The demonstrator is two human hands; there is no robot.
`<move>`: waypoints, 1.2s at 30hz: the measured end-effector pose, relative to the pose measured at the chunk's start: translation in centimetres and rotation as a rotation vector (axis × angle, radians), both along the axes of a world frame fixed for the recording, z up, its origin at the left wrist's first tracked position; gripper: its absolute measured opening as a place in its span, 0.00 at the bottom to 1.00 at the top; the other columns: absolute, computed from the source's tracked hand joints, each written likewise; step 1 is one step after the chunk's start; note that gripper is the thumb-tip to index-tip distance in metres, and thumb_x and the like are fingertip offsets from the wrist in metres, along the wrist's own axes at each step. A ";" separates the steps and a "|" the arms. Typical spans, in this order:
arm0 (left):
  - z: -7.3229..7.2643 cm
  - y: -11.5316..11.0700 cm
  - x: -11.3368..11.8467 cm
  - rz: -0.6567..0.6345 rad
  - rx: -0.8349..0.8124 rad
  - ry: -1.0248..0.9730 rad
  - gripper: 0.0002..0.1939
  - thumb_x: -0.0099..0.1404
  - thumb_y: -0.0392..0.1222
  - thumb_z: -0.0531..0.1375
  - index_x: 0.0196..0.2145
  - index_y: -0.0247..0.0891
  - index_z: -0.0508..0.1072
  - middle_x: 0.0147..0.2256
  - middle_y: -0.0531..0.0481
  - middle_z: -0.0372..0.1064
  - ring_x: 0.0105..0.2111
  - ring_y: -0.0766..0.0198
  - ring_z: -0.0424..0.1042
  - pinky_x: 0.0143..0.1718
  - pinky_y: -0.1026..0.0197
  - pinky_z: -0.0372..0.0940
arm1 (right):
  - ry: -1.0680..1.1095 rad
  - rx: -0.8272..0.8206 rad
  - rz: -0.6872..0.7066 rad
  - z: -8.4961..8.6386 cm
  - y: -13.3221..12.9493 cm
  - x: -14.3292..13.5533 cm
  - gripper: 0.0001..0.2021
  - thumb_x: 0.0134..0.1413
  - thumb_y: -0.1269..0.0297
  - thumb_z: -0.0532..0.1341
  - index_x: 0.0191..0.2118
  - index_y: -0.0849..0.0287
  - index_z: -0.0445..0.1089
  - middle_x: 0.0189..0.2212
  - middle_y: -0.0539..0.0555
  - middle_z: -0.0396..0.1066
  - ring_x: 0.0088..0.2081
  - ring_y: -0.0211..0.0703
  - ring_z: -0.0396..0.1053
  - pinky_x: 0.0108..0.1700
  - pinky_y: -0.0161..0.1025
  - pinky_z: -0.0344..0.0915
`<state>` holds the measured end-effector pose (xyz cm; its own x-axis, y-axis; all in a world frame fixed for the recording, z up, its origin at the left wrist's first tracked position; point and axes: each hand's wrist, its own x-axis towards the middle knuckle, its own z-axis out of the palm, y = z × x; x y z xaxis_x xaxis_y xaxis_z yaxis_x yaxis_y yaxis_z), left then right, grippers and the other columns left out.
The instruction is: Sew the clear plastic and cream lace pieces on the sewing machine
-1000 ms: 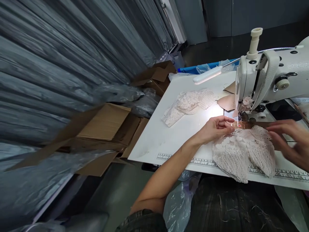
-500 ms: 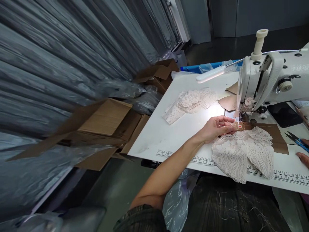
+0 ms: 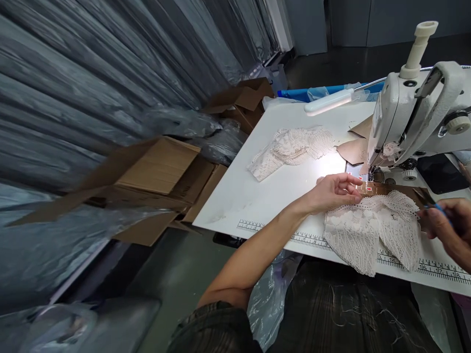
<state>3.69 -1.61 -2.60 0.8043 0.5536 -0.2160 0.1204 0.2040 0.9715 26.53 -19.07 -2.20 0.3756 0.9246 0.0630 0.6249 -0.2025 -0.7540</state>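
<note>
pale pink lace piece (image 3: 351, 233), openwork with scalloped upper edge, two lobes hanging downward; lying on the white sewing table (image 3: 228, 203), at the near edge, across the printed black ruler markings (image 3: 312, 242). a small dark mark shows on its right lobe.

left hand (image 3: 333, 192): at the upper left corner of the lace, fingers bent, thumb along the edge; from where i stand, i cannot tell whether they pinch the cloth.

right hand (image 3: 451, 228): fingers curled around the blue-handled scissors with dark blades (image 3: 437, 207), grasping them; the blades point toward the upper right of the lace. whether the tips touch it, i cannot tell.

flat brown card strip (image 3: 395, 188): just behind the lace, partly covered by it.

off-white sewing machine head (image 3: 392, 110): above and behind the lace, a pale pink fabric flower (image 3: 390, 149) on its front.

slim white lamp (image 3: 328, 102): lit, left of the machine.

beige cut pieces (image 3: 353, 151): beside the machine's needle end.

second heap of pale pink lace (image 3: 294, 147): farther back on the table, well apart from the first.

glossy black slab (image 3: 441, 174): lying right of the needle area.

open brown cardboard box (image 3: 158, 166): left of the table.
</note>
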 end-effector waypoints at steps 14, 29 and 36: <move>-1.2 0.1 0.0 0.015 -0.068 -0.077 0.19 0.58 0.39 0.70 0.44 0.29 0.74 0.40 0.43 0.75 0.38 0.66 0.75 0.46 0.59 0.68 | -0.349 -0.039 0.336 -0.3 5.4 -4.0 0.34 0.64 0.35 0.37 0.29 0.54 0.70 0.19 0.54 0.70 0.18 0.44 0.65 0.22 0.38 0.53; -0.4 -0.2 0.1 0.006 0.005 -0.039 0.18 0.57 0.36 0.69 0.44 0.28 0.72 0.34 0.48 0.73 0.36 0.68 0.74 0.46 0.57 0.68 | -0.359 -0.061 0.273 0.5 4.7 -4.2 0.40 0.59 0.29 0.34 0.31 0.55 0.72 0.20 0.55 0.73 0.19 0.44 0.67 0.22 0.38 0.54; -0.2 -0.1 0.0 0.046 -0.123 -0.055 0.15 0.59 0.32 0.68 0.44 0.27 0.73 0.35 0.47 0.73 0.34 0.70 0.72 0.46 0.59 0.67 | -0.427 -0.090 0.288 0.5 5.1 -4.5 0.42 0.58 0.29 0.30 0.28 0.55 0.69 0.17 0.55 0.69 0.18 0.43 0.63 0.22 0.37 0.50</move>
<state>3.74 -1.66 -2.81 0.7914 0.5620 -0.2407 0.0554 0.3261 0.9437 22.03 -13.92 -1.74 0.0635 0.9955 0.0702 0.9127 -0.0294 -0.4077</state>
